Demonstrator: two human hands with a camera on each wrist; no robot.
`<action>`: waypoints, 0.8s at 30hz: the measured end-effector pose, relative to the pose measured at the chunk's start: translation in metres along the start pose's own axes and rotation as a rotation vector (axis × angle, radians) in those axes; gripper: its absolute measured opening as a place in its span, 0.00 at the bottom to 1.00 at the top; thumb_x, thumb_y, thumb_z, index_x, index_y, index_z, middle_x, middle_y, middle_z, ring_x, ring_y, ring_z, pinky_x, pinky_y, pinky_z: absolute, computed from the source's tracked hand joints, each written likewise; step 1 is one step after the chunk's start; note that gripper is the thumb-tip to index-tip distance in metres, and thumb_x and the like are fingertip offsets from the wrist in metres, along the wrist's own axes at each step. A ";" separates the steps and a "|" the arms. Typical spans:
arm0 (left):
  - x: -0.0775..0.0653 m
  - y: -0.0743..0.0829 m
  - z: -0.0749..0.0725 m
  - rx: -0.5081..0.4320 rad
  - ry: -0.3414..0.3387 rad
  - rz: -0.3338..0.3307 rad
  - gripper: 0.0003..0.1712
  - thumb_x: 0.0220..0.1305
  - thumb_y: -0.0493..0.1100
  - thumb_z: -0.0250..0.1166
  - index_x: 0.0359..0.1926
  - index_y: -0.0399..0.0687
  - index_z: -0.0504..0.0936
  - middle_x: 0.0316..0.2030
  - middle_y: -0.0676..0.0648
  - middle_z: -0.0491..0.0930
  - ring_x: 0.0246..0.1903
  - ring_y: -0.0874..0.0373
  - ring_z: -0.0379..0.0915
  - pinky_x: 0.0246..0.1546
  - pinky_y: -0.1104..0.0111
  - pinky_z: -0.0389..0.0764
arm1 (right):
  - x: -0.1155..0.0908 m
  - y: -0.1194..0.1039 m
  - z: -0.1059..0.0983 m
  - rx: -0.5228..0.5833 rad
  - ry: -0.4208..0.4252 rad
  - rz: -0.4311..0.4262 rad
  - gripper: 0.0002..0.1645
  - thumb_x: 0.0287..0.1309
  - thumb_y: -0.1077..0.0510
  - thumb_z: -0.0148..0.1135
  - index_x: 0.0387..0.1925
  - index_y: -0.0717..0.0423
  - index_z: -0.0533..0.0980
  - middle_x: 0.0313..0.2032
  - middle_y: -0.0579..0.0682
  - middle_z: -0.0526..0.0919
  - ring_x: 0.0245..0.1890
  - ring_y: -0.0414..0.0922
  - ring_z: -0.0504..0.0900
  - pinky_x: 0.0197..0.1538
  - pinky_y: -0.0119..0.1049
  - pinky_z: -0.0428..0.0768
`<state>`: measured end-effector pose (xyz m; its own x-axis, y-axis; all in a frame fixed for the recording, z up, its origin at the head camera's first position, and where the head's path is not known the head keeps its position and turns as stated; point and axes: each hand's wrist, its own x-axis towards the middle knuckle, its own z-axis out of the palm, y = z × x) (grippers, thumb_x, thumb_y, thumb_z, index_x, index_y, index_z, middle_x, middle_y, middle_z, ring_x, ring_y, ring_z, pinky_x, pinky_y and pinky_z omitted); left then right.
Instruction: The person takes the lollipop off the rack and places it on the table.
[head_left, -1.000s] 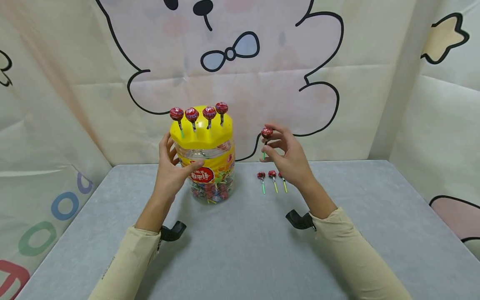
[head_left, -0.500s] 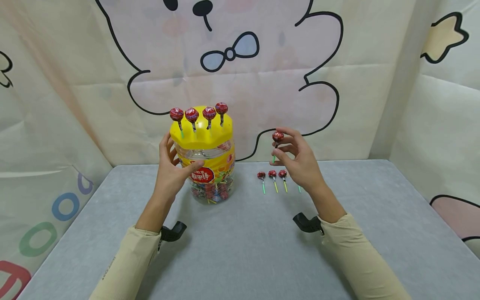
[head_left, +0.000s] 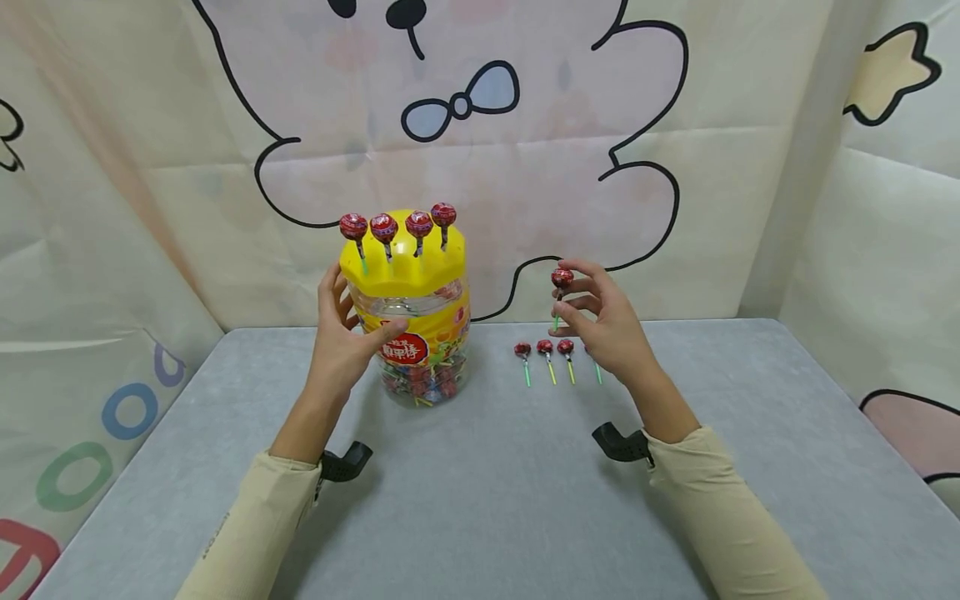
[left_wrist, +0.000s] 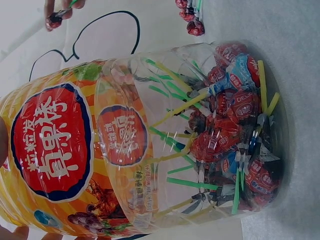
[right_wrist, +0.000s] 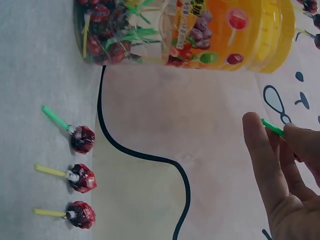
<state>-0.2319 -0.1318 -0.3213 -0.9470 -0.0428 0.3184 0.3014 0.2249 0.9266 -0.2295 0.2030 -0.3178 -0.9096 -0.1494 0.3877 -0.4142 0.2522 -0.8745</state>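
Note:
In the head view my left hand (head_left: 337,342) holds the left side of a clear plastic candy jar (head_left: 442,329), its thumb across the printed label. Several red-wrapped lollipops (head_left: 383,228) stand upright in a row on the jar's yellow lid (head_left: 405,279). My right hand (head_left: 611,333) is raised to the right of the jar and pinches a lollipop (head_left: 562,278) by its green stick, candy end up. Wrapped lollipops (left_wrist: 230,120) with green and yellow sticks fill the jar's lower part in the left wrist view.
On the grey table (head_left: 480,492), several lollipops (head_left: 545,347) lie side by side right of the jar. The one at the right end is partly hidden by my right hand. A cloth backdrop (head_left: 525,192) with cartoon drawings hangs behind the table.
My right hand has moved right and slightly down with its lollipop, away from the jar. More of the row on the table now shows. The left hand and jar have stayed put.

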 end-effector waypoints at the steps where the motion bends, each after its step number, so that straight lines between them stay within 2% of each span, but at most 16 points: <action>1: 0.000 0.000 0.000 -0.001 0.000 0.000 0.58 0.59 0.44 0.73 0.77 0.69 0.43 0.77 0.53 0.49 0.73 0.50 0.52 0.70 0.48 0.60 | 0.000 0.000 0.002 -0.008 -0.017 0.016 0.35 0.65 0.66 0.61 0.70 0.46 0.63 0.53 0.58 0.75 0.44 0.48 0.83 0.38 0.39 0.88; 5: 0.000 0.001 -0.001 -0.003 0.004 -0.002 0.58 0.59 0.44 0.73 0.77 0.69 0.43 0.77 0.53 0.49 0.73 0.50 0.52 0.70 0.48 0.60 | -0.002 0.003 0.008 -0.036 -0.071 0.059 0.35 0.66 0.65 0.60 0.70 0.46 0.63 0.57 0.61 0.74 0.47 0.56 0.82 0.39 0.43 0.88; 10: 0.001 0.000 -0.002 -0.003 0.000 -0.008 0.58 0.59 0.43 0.73 0.77 0.69 0.42 0.77 0.53 0.48 0.73 0.50 0.51 0.70 0.48 0.60 | -0.009 0.009 0.015 -0.033 -0.137 0.159 0.34 0.66 0.67 0.60 0.69 0.47 0.63 0.56 0.61 0.74 0.50 0.62 0.82 0.40 0.48 0.88; 16: 0.002 -0.001 -0.004 -0.009 -0.001 0.002 0.58 0.59 0.42 0.73 0.77 0.69 0.42 0.77 0.53 0.48 0.73 0.50 0.51 0.71 0.48 0.59 | -0.019 0.019 0.023 -0.099 -0.203 0.261 0.29 0.67 0.63 0.61 0.66 0.46 0.65 0.52 0.60 0.77 0.45 0.54 0.82 0.42 0.52 0.87; 24: 0.000 -0.001 -0.001 -0.015 -0.009 -0.016 0.58 0.58 0.45 0.74 0.77 0.70 0.42 0.77 0.54 0.47 0.73 0.50 0.51 0.71 0.47 0.59 | -0.026 0.028 0.027 -0.252 -0.295 0.288 0.22 0.66 0.58 0.64 0.59 0.47 0.71 0.41 0.56 0.86 0.36 0.54 0.86 0.41 0.46 0.87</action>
<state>-0.2323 -0.1329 -0.3224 -0.9525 -0.0378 0.3021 0.2880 0.2095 0.9344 -0.2169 0.1877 -0.3606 -0.9554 -0.2952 0.0090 -0.1750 0.5416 -0.8222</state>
